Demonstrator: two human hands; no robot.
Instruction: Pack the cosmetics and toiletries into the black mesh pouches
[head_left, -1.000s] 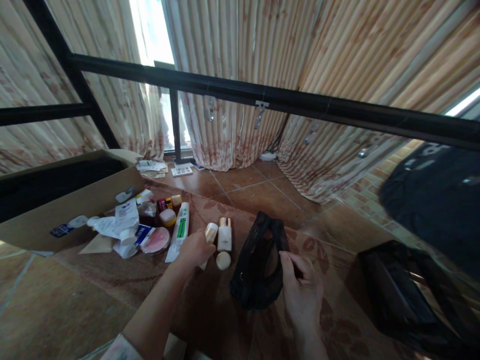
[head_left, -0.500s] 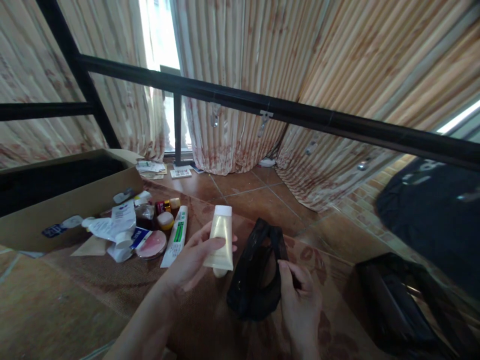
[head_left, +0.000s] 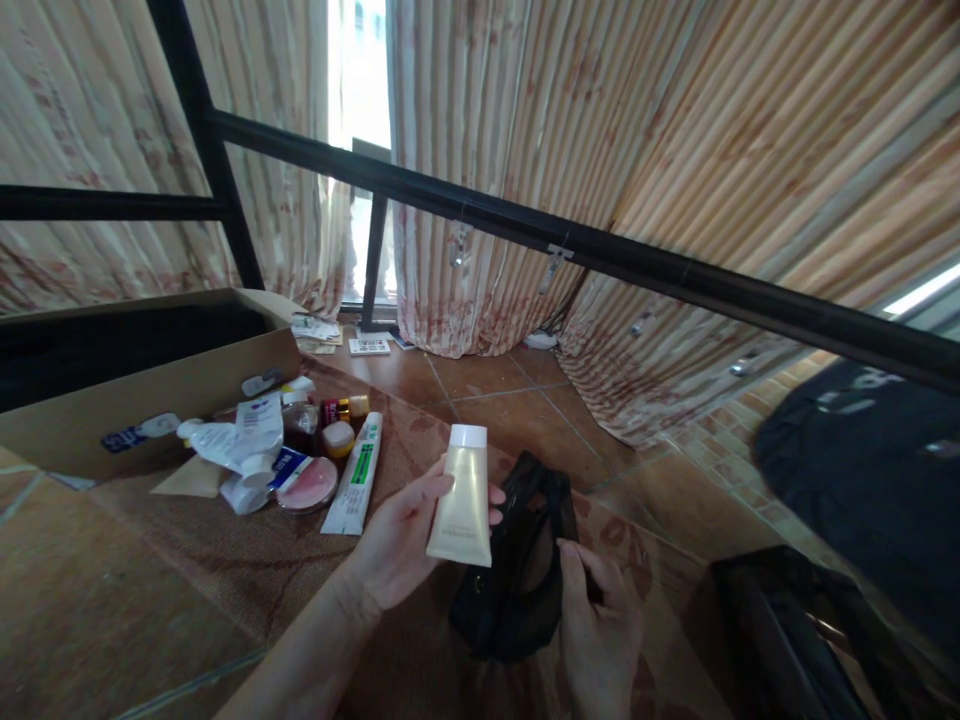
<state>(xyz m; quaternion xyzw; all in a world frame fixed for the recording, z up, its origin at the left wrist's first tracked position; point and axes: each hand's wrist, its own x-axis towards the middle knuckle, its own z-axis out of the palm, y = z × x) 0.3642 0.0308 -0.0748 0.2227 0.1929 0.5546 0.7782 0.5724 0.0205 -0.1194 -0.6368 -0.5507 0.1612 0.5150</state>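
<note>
A gold squeeze tube [head_left: 463, 505] with a white cap, cap end up, is held in my left hand [head_left: 401, 525], whose fingers wrap behind it. My right hand [head_left: 602, 620] pinches the right edge of a black mesh pouch [head_left: 506, 605], which stands with its top open. The tube is in front of the pouch's left side and hides part of it. Left of my left hand lies a white and green tube [head_left: 356, 480]. Beside that are a round pink compact [head_left: 307, 486], a small yellow and white jar [head_left: 337, 438] and several white tubes [head_left: 259, 430] in a heap.
A cardboard box [head_left: 180, 400] with dark contents stands at the left behind the heap. A black bag [head_left: 780, 640] sits at the lower right. A black metal rail [head_left: 510, 220] crosses in front of the curtains [head_left: 472, 120]. Papers [head_left: 315, 330] lie near the window.
My left hand has shifted right with the gold tube, and its thumb has moved off the tube's front to the side. The right hand keeps its pinch on the pouch. The view has turned slightly.
</note>
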